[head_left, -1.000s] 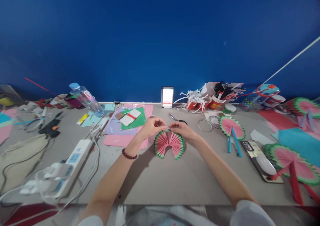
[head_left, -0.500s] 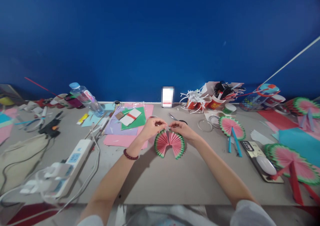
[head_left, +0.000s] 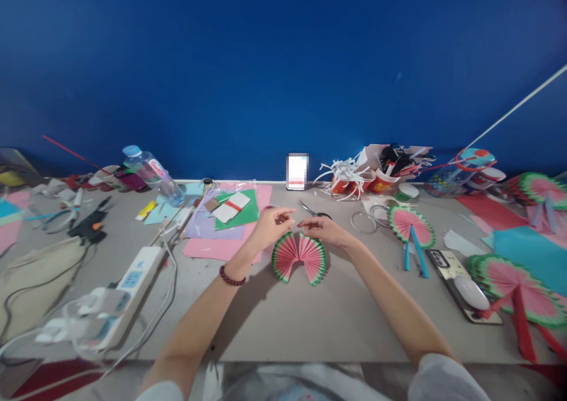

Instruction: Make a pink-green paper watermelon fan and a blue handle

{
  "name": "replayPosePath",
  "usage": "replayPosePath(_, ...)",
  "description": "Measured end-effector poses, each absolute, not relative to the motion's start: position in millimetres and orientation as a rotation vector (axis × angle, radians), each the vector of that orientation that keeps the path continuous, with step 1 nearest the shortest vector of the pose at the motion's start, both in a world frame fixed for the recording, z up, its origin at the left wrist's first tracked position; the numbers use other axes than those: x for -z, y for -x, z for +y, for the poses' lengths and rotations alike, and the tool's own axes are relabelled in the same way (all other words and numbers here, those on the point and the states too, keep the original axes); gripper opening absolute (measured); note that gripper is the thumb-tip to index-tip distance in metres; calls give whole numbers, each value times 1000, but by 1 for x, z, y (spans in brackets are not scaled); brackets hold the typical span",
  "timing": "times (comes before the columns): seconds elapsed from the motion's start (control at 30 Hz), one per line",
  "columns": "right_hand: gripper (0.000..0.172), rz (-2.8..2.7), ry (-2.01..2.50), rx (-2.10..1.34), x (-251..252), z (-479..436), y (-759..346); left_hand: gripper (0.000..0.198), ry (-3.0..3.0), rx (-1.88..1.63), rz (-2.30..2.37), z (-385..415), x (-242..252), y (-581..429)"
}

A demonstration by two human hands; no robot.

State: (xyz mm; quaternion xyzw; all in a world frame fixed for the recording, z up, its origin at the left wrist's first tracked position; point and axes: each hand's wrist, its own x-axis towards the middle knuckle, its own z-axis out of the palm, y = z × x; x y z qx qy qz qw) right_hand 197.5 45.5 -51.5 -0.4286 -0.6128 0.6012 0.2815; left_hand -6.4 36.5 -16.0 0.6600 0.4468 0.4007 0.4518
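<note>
Two bare hands meet over a grey bench (head_left: 274,330) around a pleated pink paper fan (head_left: 313,258) with a green rim, at the centre of the view. Since half a second ago, the fan has shifted slightly towards 7 o'clock, and the left hand's (head_left: 275,222) index finger has straightened away from the thumb, leaving a narrow gap. That hand is at the fan's 11 o'clock; the right hand (head_left: 322,230), at 1 o'clock, reaches inward with nearly straight fingers. I cannot tell whether either hand grips the fan. Its two halves stand apart at 12 o'clock and more widely at 6, so the change looks like a small readjustment, with the upper edges not yet together. Scissors (head_left: 309,210) lie just beyond, towards 1 o'clock.
</note>
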Motion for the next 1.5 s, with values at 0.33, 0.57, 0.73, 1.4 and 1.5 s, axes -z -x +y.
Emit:
replayPosePath(0.33, 27, -1444, 1247, -1369, 44, 42, -194, 7, -1662, -1065, 1197, 25, -6, 8)
replayPosePath(0.57, 30, -1199, 1165, -1231, 43, 33, -176, 11, -1551, -1132, 1075, 24, -10, 6)
replayPosePath(0.73, 25, -1009, 1039, -1248, 37, 22, -164, 9, -1458, -1209, 1106, 20, -11, 3)
replayPosePath(1.4, 23, -1110, 971, -1064, 38, 6, -149, 20, -1386, -1344, 1150, 12, -1, -13)
replayPosePath(1.5, 21, -1169, 1006, -1002, 37, 4, -148, 19, -1381, -1348, 1143, 11, 3, -15)
